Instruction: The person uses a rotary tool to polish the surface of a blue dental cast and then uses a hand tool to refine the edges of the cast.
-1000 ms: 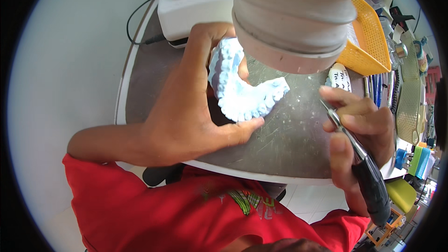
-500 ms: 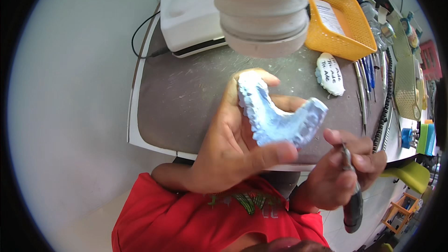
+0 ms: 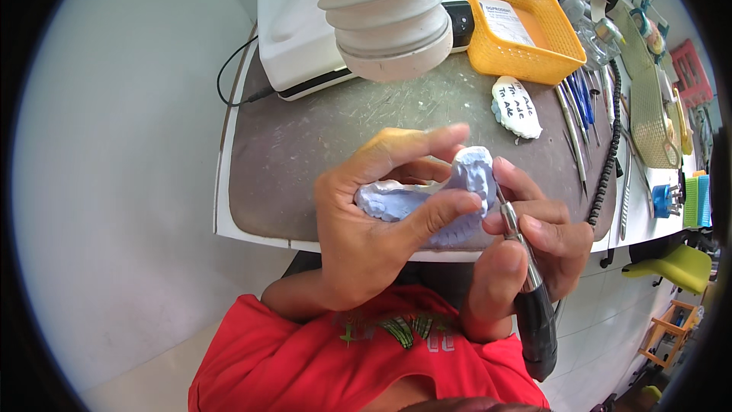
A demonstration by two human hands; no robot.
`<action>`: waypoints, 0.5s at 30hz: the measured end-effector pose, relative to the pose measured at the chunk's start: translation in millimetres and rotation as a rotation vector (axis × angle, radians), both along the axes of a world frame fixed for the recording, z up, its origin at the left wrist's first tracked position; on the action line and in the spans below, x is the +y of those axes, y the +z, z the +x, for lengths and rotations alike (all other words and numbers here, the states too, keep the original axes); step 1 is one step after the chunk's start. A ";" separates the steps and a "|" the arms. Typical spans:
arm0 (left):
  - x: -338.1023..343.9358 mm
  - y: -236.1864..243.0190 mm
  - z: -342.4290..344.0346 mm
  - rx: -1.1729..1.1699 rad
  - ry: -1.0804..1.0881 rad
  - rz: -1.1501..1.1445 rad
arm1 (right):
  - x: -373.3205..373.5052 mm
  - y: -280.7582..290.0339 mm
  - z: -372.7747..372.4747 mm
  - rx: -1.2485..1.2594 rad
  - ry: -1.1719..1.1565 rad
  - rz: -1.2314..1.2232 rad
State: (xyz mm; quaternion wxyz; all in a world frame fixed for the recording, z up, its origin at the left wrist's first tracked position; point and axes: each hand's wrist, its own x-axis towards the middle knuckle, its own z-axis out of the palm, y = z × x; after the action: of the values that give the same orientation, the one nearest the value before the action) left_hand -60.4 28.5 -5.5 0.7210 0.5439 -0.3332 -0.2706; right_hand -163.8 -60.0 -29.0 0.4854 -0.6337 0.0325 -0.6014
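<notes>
Dental cast (image 3: 398,203) — held within the left hand (image 3: 357,217)

Bright light; pale sheen on tabletop (image 3: 404,111); edges bent, black fisheye corners.

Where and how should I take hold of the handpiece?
I'd grip the handpiece by its slim metal front section, just ahead of the thicker black body, coming from the right. It slants with its tip toward the dental cast, which the left hand holds on the other side. The narrow front suits thumb and fingertips, as the right hand has it.
</notes>
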 end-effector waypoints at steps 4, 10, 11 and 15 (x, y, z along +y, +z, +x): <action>2.1 -7.0 5.1 -0.164 0.068 -0.026 | 2.4 0.3 -2.6 -0.008 0.033 0.044; 6.5 -3.0 5.8 0.015 0.040 0.002 | 5.7 -2.3 -8.1 0.063 0.027 -0.001; 7.4 -4.4 5.3 0.011 0.040 -0.016 | 6.1 -2.6 -8.0 0.071 0.022 -0.017; 7.8 -4.3 -0.4 0.001 0.066 -0.045 | 5.0 -1.1 -7.0 0.125 0.013 -0.078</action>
State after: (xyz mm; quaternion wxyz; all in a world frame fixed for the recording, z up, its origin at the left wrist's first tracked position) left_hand -60.8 36.3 -9.8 0.7418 0.5381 -0.3208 -0.2395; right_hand -170.8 -55.0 -30.1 0.4612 -0.6886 0.0351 -0.5585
